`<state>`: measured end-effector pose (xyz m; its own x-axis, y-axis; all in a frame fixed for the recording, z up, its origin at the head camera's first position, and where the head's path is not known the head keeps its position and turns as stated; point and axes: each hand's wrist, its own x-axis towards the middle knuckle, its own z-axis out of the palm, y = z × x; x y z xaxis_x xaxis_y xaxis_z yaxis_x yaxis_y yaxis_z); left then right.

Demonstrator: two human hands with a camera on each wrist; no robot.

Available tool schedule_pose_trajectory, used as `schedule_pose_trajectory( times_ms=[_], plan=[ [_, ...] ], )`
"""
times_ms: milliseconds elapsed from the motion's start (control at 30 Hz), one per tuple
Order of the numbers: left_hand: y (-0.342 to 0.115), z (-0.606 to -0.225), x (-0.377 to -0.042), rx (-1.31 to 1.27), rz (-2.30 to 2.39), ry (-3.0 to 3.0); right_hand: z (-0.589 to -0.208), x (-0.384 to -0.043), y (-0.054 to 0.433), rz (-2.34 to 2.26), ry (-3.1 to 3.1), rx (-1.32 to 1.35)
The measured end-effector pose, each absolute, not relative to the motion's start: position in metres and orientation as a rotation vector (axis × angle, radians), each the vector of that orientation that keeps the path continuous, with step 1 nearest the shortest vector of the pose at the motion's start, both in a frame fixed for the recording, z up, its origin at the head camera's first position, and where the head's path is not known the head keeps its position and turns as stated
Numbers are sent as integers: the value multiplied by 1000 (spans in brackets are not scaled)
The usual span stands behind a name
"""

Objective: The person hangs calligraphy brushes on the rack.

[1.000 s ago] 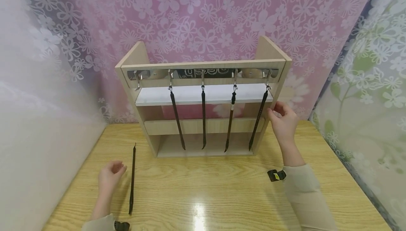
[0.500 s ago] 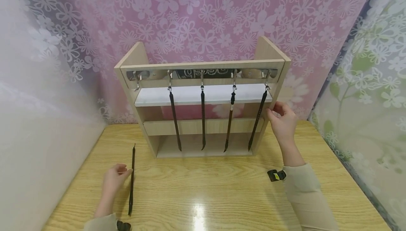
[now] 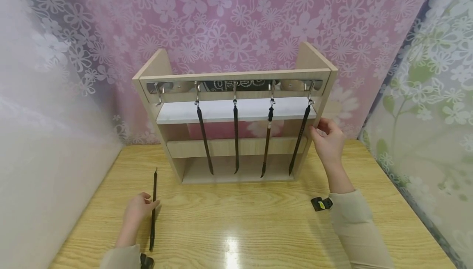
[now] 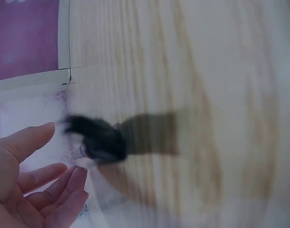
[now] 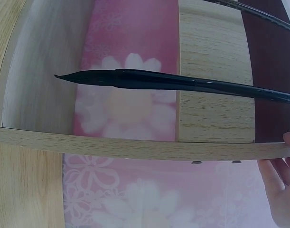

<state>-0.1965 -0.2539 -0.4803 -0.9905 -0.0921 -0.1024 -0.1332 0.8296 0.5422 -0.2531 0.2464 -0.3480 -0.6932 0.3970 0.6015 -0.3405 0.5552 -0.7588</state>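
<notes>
A dark writing brush (image 3: 152, 232) lies lengthwise on the table at the left. My left hand (image 3: 137, 211) is low over its middle, with the thumb reaching across it. In the left wrist view, thumb and fingers stand apart, and a blurred dark shape (image 4: 104, 142) shows just past the fingertips. At the other side, my right hand (image 3: 330, 143) grips the right side panel of a pale wooden rack (image 3: 236, 74), thumb in front and fingers behind. Several brushes hang by loops from its hooks; the rightmost brush (image 3: 299, 141) hangs beside this hand.
The rack's metal hook rail (image 3: 184, 86) has a bare hook (image 3: 159, 94) at its left end. A white shelf (image 3: 218, 111) runs behind the hanging brushes. Flowered pink cloth (image 3: 236, 22) stands behind, with pale panels along the left and right of the wooden table (image 3: 273, 224).
My left hand has moved right and slightly down to the brush on the table, its thumb now across it. The hanging brushes sway slightly. My right hand stays on the rack.
</notes>
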Motion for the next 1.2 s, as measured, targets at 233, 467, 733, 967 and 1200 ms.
schedule_pose_trajectory(
  times_ms=[233, 467, 733, 967, 1200],
  plan=[
    [-254, -482, -198, -190, 840, 2922, -346, -252, 245, 1210, -2003, -37],
    [-256, -482, -201, -194, 799, 2897, -346, -252, 245, 1221, -1991, -26],
    [-257, -483, -207, -191, 704, 2898, -347, -253, 246, 1216, -1988, -36],
    [-259, -485, -209, -181, 724, 2892, -348, -253, 246, 1213, -1988, -30],
    [-261, -487, -209, -211, 762, 2880, -349, -253, 246, 1204, -1984, -33]
  ],
)
